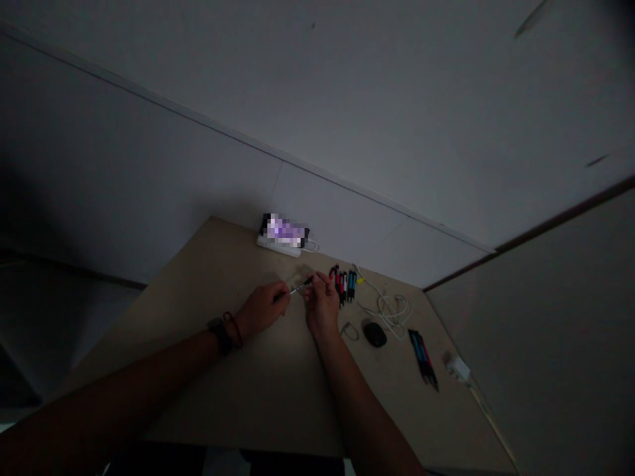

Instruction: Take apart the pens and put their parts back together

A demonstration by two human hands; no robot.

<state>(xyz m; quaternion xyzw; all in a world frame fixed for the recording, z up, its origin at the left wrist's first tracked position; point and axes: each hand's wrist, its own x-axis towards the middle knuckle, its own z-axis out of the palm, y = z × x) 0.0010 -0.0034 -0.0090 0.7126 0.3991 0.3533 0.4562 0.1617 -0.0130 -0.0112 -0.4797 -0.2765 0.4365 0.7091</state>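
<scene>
I pinch a thin pen [301,287] between both hands above the desk [238,390]: my left hand [261,309] closed on its silvery end, my right hand [321,305] closed on the dark end. In this dim light a small part could slip and roll among the pens [343,284] nearby.

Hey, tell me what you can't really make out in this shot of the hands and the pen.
Head view, all dim:
- Pen between left hand and right hand: too small to tell if capped or in parts; fingers cover both ends.
- Box by the wall: top blurred out.
- Pens beyond the right hand: partly behind it, count unclear.
- White plug and its cable: too small and dark to follow.
</scene>
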